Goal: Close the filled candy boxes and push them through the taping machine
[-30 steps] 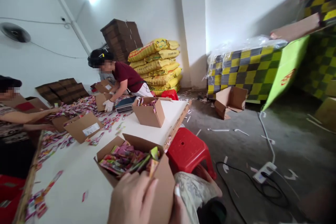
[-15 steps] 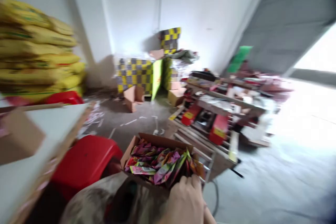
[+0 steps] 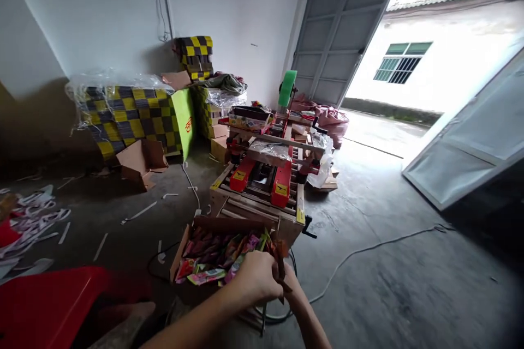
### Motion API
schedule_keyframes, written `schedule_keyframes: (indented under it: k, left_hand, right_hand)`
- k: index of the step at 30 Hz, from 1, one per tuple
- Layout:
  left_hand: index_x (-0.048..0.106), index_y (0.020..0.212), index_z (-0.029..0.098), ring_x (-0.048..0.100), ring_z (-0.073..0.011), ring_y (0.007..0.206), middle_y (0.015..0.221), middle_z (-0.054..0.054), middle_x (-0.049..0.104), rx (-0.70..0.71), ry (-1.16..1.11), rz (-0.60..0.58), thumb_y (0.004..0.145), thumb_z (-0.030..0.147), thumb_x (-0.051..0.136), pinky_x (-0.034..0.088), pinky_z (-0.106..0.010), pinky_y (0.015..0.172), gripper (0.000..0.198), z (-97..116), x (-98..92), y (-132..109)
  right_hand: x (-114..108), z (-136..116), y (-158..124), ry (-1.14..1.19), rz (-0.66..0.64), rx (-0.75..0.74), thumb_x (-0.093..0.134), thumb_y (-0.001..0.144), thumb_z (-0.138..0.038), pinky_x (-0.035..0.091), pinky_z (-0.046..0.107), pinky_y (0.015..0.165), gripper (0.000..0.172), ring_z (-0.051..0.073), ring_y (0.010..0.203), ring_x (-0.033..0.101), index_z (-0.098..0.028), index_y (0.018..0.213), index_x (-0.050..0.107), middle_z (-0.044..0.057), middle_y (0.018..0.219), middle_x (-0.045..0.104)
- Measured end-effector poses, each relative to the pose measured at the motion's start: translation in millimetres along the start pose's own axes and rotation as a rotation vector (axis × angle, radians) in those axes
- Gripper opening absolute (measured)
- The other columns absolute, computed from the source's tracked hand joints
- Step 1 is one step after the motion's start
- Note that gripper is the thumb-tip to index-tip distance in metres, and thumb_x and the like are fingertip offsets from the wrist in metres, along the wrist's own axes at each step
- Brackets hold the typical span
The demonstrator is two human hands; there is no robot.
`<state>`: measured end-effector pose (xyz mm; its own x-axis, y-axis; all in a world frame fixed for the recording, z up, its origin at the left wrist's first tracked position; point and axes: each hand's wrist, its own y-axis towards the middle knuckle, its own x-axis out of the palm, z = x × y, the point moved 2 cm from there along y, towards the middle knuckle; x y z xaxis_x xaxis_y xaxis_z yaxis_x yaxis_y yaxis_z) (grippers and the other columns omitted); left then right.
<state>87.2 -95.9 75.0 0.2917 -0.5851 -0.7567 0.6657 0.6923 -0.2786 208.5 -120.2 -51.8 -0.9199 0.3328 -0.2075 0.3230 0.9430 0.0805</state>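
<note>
An uncovered cardboard box (image 3: pixel 179 255) full of colourful snack-like packets (image 3: pixel 213 253) stands low in front of me, at the near end of a roller machine. My left hand (image 3: pixel 260 274) reaches across the packets to the box's right end, its fingers curled closed on the upright cardboard there. On the outer side of that same end, my right hand (image 3: pixel 290 279) grips the brown flap (image 3: pixel 281 264), its fingers partly hidden behind the board. A reddish-orange patch shows at the flap's top.
The box-taping machine (image 3: pixel 262 174) has red side guides and a green tape roll (image 3: pixel 287 87). A crank (image 3: pixel 310 227) juts out on its right. A red stool (image 3: pixel 53 305) stands near left. A cable (image 3: pixel 347 262) crosses the floor. An opened carton (image 3: pixel 141 163) lies farther back.
My view has swung right, bringing the doorway into sight and the yellow sacks and table out of it. Both hands now show at the box's right end; the flap stands between them.
</note>
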Motion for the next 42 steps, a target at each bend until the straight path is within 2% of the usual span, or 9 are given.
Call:
schedule_keyframes:
  k: [5,10,15,18,22,24,29,36,42]
  left_hand:
    - [0.069,0.073,0.018,0.06,-0.0172,0.067,0.067,0.0,0.065,-0.003,-0.198,-0.054,0.056,0.022,0.067,0.04,-0.021,0.054,0.018,-9,6.9,5]
    - [0.059,0.062,0.015,0.052,-0.0126,0.053,0.053,0.002,0.053,-0.062,-0.518,-0.097,0.056,0.016,0.065,0.037,-0.02,0.049,0.008,-11,13.8,5]
    - [0.054,0.064,0.014,0.055,-0.0126,0.053,0.056,0.001,0.056,-0.154,-0.834,-0.221,0.062,0.024,0.068,0.043,-0.023,0.054,0.017,-20,-11.6,12]
    - [0.056,0.068,0.015,0.06,-0.0158,0.064,0.066,-0.002,0.062,-0.022,-0.468,-0.092,0.067,0.032,0.067,0.046,-0.025,0.06,0.021,-38,-37.0,19]
    - [0.062,0.064,0.015,0.061,-0.0217,0.075,0.071,-0.004,0.064,0.068,0.229,0.059,0.063,0.017,0.067,0.044,-0.026,0.065,0.005,-65,-48.6,21]
    - [0.065,0.066,0.016,0.062,-0.0236,0.078,0.075,-0.005,0.066,0.056,0.267,0.027,0.061,0.012,0.067,0.045,-0.027,0.066,0.007,-74,-43.7,20]
    - [0.07,0.088,0.017,0.064,-0.0241,0.085,0.09,-0.008,0.069,0.046,0.315,-0.024,0.066,0.008,0.061,0.047,-0.026,0.071,0.025,-82,-30.4,24]
    - [0.07,0.089,0.015,0.065,-0.0224,0.079,0.087,-0.009,0.069,0.07,0.32,-0.162,0.075,0.012,0.057,0.049,-0.026,0.071,0.019,-81,-48.1,9]
    - [0.052,0.125,0.017,0.044,-0.021,0.124,0.134,-0.009,0.048,0.531,0.378,0.29,0.094,0.029,0.039,0.035,-0.035,0.105,0.036,-136,-100.9,-53]
  right_hand:
    - [-12,-10,-4,0.074,0.008,0.077,0.064,0.061,-0.047,0.052,0.039,0.074,0.039,0.029,0.079,0.063,-0.015,0.083,0.065,0.009,0.078,0.068]
    - [-14,-24,-3,0.123,-0.016,0.089,0.059,0.071,-0.044,0.046,0.037,0.09,0.042,0.027,0.098,0.058,-0.014,0.101,0.06,0.01,0.101,0.065]
    - [-23,-50,-15,0.19,-0.1,0.059,0.061,0.077,-0.043,0.046,0.036,0.088,0.043,0.025,0.103,0.056,-0.016,0.111,0.054,0.01,0.112,0.06]
    - [-31,-61,-18,0.175,-0.147,0.071,0.059,0.08,-0.047,0.048,0.033,0.078,0.042,0.021,0.09,0.059,-0.016,0.108,0.053,0.009,0.102,0.061]
    - [-37,-72,-5,0.08,-0.26,-0.026,0.062,0.079,-0.046,0.046,0.027,0.065,0.033,0.015,0.072,0.055,-0.019,0.093,0.049,0.001,0.081,0.057]
    - [-35,-82,7,-0.043,-0.352,-0.101,0.063,0.078,-0.044,0.042,0.023,0.058,0.031,0.013,0.064,0.05,-0.02,0.087,0.045,-0.002,0.073,0.052]
    - [1,-109,37,-0.821,-0.706,-0.309,0.067,0.076,-0.027,0.037,0.019,0.055,0.022,0.011,0.065,0.051,-0.018,0.085,0.049,-0.003,0.074,0.056]
    - [58,-101,57,-1.166,-0.89,-0.325,0.078,0.063,-0.029,0.044,0.026,0.065,0.036,0.026,0.081,0.062,-0.014,0.093,0.065,0.01,0.085,0.065]
    - [66,-90,53,-1.287,-0.893,-0.305,0.071,0.07,-0.026,0.048,0.03,0.07,0.027,0.029,0.084,0.063,-0.012,0.093,0.067,0.014,0.087,0.067]
